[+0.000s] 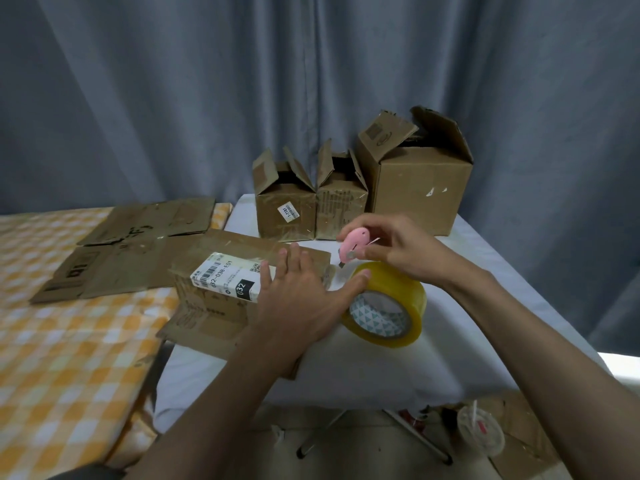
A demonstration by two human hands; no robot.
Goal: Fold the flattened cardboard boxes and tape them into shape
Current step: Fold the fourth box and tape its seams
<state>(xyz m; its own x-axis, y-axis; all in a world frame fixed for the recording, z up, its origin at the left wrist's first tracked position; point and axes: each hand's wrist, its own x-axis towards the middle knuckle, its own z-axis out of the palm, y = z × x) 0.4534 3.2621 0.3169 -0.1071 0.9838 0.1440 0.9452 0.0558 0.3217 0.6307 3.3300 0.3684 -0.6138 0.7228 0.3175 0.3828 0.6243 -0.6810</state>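
A cardboard box (214,289) with a white shipping label lies on its side at the left edge of the white table (381,368). My left hand (298,299) presses flat on the box's right end, fingers straight, thumb reaching onto a yellow tape roll (388,306) that stands tilted beside the box. My right hand (398,251) pinches a small pink cutter (351,249) just above the roll, its blade pointing down at the clear tape stretched between roll and box.
Three folded boxes with open top flaps, two small (287,209) (341,209) and one large (419,188), stand at the table's back. Flattened boxes (131,251) lie on the yellow checked bed to the left. Another tape roll (481,431) lies on the floor, lower right.
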